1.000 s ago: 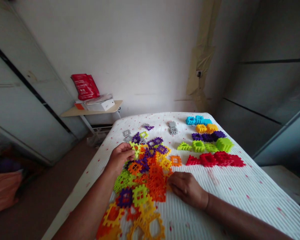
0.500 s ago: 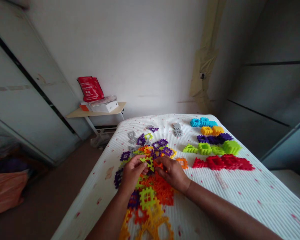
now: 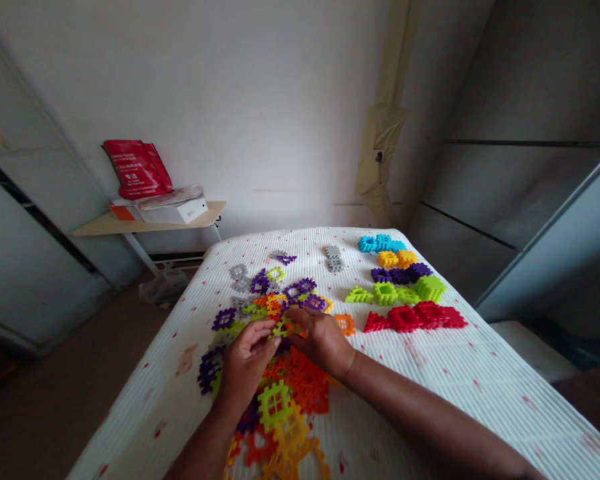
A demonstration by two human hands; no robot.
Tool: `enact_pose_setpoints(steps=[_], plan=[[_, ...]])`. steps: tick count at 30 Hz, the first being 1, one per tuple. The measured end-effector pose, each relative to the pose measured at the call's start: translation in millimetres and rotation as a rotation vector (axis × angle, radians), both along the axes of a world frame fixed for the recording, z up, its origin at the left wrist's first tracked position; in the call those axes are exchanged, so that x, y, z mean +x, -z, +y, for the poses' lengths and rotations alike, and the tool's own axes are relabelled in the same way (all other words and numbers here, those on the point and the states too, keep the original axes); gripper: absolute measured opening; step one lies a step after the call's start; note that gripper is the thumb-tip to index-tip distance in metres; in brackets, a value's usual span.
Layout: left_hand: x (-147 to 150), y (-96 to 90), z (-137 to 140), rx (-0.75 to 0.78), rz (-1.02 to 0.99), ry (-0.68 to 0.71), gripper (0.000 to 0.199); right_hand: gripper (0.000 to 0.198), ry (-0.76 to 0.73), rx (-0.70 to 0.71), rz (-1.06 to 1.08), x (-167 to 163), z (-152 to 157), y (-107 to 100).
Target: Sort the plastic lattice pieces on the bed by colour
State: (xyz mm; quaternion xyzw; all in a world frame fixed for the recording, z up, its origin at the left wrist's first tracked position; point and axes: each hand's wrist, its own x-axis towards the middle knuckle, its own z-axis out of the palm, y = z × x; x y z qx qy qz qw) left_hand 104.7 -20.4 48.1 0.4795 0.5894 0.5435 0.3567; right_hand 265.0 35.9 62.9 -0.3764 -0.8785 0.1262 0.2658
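My left hand [image 3: 249, 357] pinches a lime-green notched plastic building piece [image 3: 281, 328] between thumb and fingers, over a loose pile of such pieces. Close against it on the right, my right hand [image 3: 324, 341] has its fingers bent over the piece's right side. Some orange shows beside those fingertips, but what they grip is hidden. Below the hands lie orange pieces [image 3: 307, 380], a lime-green window piece [image 3: 275, 405] and yellow pieces [image 3: 293, 430]. Purple window pieces [image 3: 224, 319] surround the pile's left and far sides.
Sorted rows stand at the right: blue [image 3: 383, 243], yellow [image 3: 397, 259], purple [image 3: 403, 273], lime-green [image 3: 385, 293] and red pieces [image 3: 415, 317]. A grey stack [image 3: 333, 259] sits mid-bed. Beyond the bed's left edge, a small table [image 3: 97, 227] holds a white box [image 3: 173, 211] and red bags [image 3: 137, 170].
The view has swung right, shifting the scene leftward. My right hand has come closer to my left, its fingers now covering part of the lime-green piece.
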Motion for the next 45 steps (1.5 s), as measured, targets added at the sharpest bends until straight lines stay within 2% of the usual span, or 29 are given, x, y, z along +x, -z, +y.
enact_pose_setpoints(steps=[2, 4, 8, 10, 13, 17, 23, 45], plan=[[-0.4, -5.7, -2.2, 0.005, -0.041, -0.002, 0.047, 0.036, 0.028, 0.012, -0.052, 16.0, 11.6, -7.6], [-1.6, -11.3, -4.6, 0.020, -0.081, -0.020, 0.053, 0.036, 0.125, 0.022, -0.150, 39.7, 28.8, -16.9], [-6.8, -15.5, -6.7, 0.066, -0.079, -0.077, 0.047, 0.035, 0.351, 0.023, -0.383, 93.3, 67.9, -32.3], [-9.5, -14.1, -6.4, 0.075, -0.065, -0.089, 0.044, 0.035, 0.389, 0.005, -0.479, 113.3, 82.8, -34.7], [-11.9, -10.3, -5.1, 0.088, -0.052, -0.097, 0.042, 0.036, 0.370, -0.031, -0.571, 128.8, 95.3, -32.1], [-13.1, -6.5, -3.0, 0.091, -0.043, -0.106, 0.042, 0.038, 0.323, -0.050, -0.596, 131.3, 100.4, -24.4], [-14.8, -3.9, -1.8, 0.090, -0.038, -0.097, 0.040, 0.037, 0.345, -0.041, -0.614, 129.0, 102.8, -15.5], [-10.0, -9.5, -2.5, 0.063, -0.056, -0.098, 0.038, 0.035, 0.335, 0.019, -0.706, 122.4, 99.4, -10.2]])
